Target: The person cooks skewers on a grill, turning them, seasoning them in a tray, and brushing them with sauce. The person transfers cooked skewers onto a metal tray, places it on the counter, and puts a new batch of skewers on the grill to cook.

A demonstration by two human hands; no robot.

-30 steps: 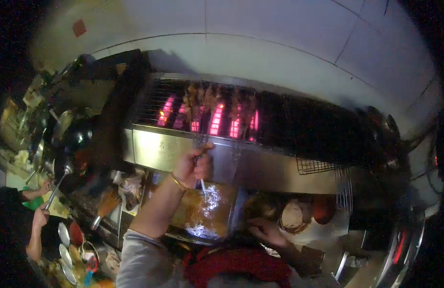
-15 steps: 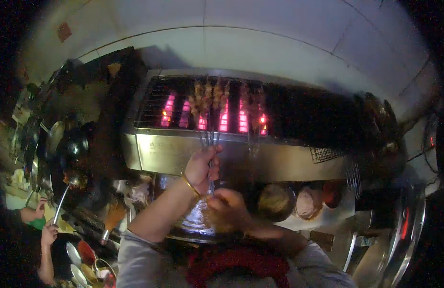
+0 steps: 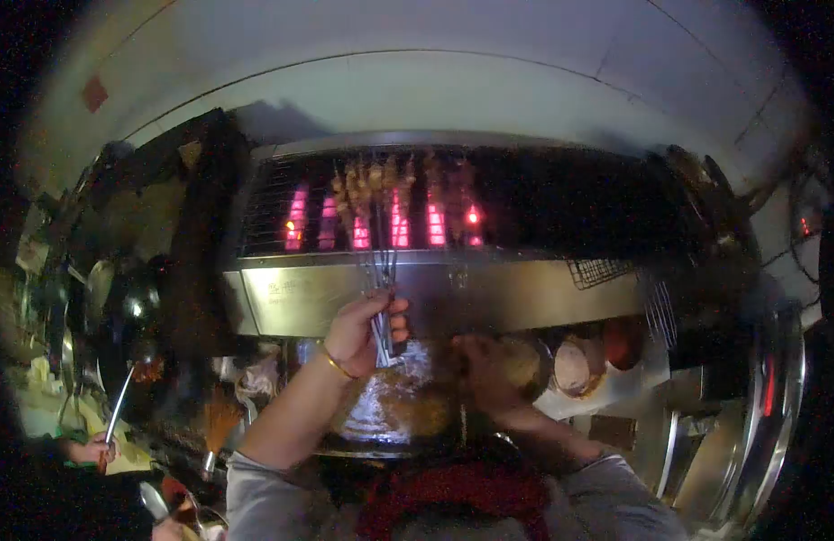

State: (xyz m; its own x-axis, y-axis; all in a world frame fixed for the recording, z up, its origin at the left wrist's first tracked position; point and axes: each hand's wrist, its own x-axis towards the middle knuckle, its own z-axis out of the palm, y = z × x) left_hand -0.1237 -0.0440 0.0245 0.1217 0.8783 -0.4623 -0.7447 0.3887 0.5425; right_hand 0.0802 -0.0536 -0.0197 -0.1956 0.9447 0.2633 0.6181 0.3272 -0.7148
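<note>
Your L hand (image 3: 366, 337): grip closed rnd skewers (image 3: 384, 352) | R hand (image 3: 480, 368): blurred, can't tell grip | risk: meat (image 3: 374, 180) may char if you leave it o/ hot burners (image 3: 435, 224)

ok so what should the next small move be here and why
Probably turn the skewers with the left hand: its grip is already round their lower ends, and their meat lies on the grill by the glowing bars, so the underside likely takes most heat.
</note>
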